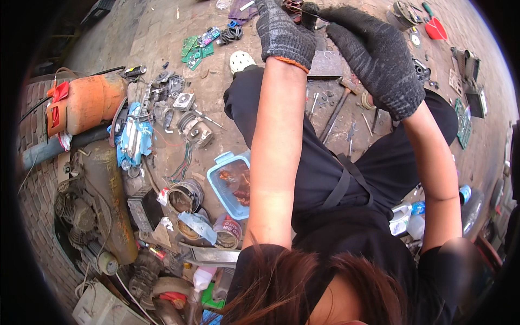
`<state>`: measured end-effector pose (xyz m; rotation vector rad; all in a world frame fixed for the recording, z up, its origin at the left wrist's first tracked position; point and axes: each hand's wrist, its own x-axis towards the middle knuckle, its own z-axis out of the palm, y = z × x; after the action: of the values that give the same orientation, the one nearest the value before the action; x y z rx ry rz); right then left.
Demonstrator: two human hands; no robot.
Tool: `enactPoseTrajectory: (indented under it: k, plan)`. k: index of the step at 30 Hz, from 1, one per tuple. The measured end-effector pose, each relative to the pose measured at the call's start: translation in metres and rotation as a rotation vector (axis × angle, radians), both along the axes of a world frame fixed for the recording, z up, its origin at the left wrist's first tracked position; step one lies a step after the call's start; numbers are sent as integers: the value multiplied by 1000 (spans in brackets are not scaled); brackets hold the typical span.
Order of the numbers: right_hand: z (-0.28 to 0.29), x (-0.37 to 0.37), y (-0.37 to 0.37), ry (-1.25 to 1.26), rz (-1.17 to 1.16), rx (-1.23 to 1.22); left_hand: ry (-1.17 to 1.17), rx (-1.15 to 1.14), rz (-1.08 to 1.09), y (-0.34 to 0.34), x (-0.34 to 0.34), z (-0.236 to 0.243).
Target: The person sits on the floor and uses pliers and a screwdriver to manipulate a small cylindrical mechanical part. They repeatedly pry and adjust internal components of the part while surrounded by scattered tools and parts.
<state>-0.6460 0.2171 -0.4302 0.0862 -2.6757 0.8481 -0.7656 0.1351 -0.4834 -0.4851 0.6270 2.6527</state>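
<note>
I'm bringing both gloved hands together at the top edge of the head view, where the copper part (292, 6) is sitting beside the fingers of the left hand (288, 30), partly cut off by the frame. The left hand is reaching up with its thumb standing apart, but its fingertips are leaving the view, so I'm not able to tell whether it is gripping the part. The right hand (374, 57) is pointing its fingers inward, close together, with the thumb under them; their tips are meeting a thin dark strip (320, 17), and I'm not able to tell whether they are pinching it. I'm judging the step in hand to be close two-handed work on the copper part, above the floor (146, 40). The next move, as I'm reading it, is calling for a steady left hand and small, careful action from the right. Below the hands, the plate (326, 64) is lying flat, with the hammer (337, 112) resting near its corner. Off to the left, the blue tub (223, 158) is holding reddish-brown pieces (238, 181), well apart from both hands.
</note>
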Motion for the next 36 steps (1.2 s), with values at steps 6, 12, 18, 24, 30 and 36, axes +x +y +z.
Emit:
enactPoseTrajectory:
  k: [6, 12, 18, 24, 30, 36]
  plan:
    - [7, -3, -9, 95, 95, 391, -2, 170, -178, -12, -12, -15]
    - [17, 7, 4, -97, 140, 282, 4, 215, -94, -15, -21, -26]
    - [13, 13, 12, 4, 119, -65, 111, 169, -23, -15, -8, -20]
    - [15, 6, 12, 81, 145, 90, 111, 197, -44, -14, -7, -20]
    - [20, -4, 5, -29, 85, -156, 110, 233, -56, -14, -4, -16]
    - [7, -3, 5, 13, 138, 36, 143, 270, -126, -15, -16, -31]
